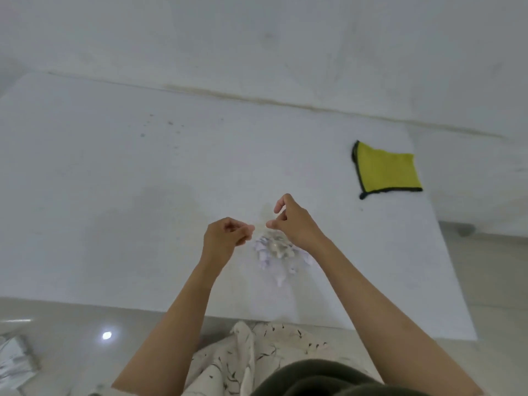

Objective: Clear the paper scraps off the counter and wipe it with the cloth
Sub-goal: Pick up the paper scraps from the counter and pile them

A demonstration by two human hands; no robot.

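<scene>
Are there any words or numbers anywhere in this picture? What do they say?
No words or numbers can be read anywhere.
Paper scraps on the counter: faint grey marks, too blurred to read.
Yellow cloth: no label or writing shows.
Grey and white thing on the floor: dark marks, too blurred to read.
Patterned fabric: only small dark strokes, no letters.

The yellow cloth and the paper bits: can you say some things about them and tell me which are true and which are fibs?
1. The yellow cloth lies flat on the white counter. True.
2. The right hand holds the cloth. False: no hand touches the cloth.
3. The paper scraps sit in a pile beneath the hands. True.
4. The left hand rests flat with straight fingers. False: its fingers are curled.
</scene>
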